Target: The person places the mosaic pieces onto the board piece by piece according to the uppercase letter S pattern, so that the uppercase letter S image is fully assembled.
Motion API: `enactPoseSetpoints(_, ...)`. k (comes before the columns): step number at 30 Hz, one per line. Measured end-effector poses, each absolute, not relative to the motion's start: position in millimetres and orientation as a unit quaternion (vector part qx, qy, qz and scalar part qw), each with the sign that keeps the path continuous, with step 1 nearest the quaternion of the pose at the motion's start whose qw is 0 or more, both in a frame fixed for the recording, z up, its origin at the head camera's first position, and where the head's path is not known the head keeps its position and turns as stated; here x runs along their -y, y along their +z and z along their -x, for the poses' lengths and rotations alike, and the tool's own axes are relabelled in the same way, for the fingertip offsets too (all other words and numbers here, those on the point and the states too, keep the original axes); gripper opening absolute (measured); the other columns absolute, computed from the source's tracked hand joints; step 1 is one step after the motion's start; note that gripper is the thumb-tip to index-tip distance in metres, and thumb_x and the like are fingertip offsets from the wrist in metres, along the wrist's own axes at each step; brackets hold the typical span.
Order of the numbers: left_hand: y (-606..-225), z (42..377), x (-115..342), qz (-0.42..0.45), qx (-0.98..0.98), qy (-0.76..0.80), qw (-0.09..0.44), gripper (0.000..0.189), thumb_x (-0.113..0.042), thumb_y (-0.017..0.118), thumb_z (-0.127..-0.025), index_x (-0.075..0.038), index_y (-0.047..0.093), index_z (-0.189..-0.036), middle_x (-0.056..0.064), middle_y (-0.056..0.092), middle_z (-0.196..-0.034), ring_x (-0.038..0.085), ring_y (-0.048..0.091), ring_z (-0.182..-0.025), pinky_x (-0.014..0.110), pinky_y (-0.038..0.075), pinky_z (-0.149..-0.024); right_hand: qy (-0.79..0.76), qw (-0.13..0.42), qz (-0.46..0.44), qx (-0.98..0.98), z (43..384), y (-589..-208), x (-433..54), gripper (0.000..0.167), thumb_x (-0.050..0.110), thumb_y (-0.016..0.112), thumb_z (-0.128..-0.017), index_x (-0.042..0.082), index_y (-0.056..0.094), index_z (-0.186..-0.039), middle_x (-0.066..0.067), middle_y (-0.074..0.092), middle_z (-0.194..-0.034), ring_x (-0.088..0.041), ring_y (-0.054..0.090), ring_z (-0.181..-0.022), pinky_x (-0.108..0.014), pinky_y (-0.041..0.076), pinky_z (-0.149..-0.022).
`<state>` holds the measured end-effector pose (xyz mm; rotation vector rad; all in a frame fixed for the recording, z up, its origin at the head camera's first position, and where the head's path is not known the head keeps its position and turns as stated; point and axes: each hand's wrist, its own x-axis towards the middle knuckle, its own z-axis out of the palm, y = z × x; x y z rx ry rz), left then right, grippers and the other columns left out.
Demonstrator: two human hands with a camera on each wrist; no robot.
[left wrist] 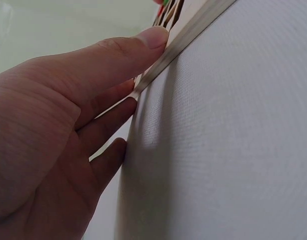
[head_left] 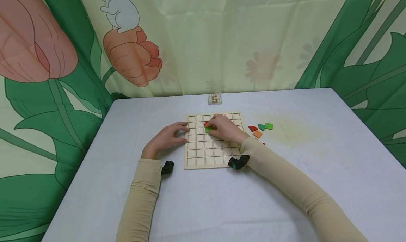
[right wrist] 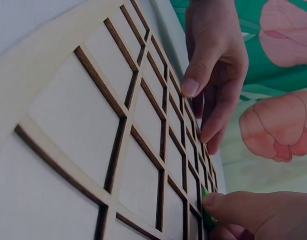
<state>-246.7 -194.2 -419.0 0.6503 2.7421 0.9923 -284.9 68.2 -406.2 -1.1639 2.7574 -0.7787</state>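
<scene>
Shows pale wood on the grid board [head_left: 192, 166], lined into squares with dark brown, plus bright green on the square tile [head_left: 207, 129] and red on the piece beside it [head_left: 205, 123]. Adds red on a loose wedge [head_left: 252, 128] and orange on a loose tile [head_left: 257, 134]. Spreads plain beige over the sleeves [head_left: 139, 196], white over the tablecloth [head_left: 196, 206], salmon tulips [head_left: 25, 37] and green leaves [head_left: 44, 121] over the pale yellow curtain [head_left: 196, 51].

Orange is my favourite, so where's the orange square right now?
In the head view, the orange square lies on the table, to the right of the wooden grid board, just below the red quarter-circle piece.
</scene>
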Motion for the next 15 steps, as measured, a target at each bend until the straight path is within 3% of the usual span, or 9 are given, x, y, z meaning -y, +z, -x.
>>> enactPoseSetpoints(15, -417.4, 245.8, 192.5, -0.215, -0.916, 0.330, 0.079, 0.044, -0.020, 0.076, -0.087, -0.004, 0.064, -0.126, 0.009, 0.043, -0.150, 0.027, 0.033, -0.142, 0.043, 0.028, -0.115, -0.258, 0.022, 0.376, -0.890, 282.7, -406.4, -67.3, 0.021, 0.005, 0.068, -0.090, 0.002, 0.073, -0.110, -0.012, 0.065, -0.105, -0.024, 0.059, -0.095, -0.037, 0.049, -0.084)
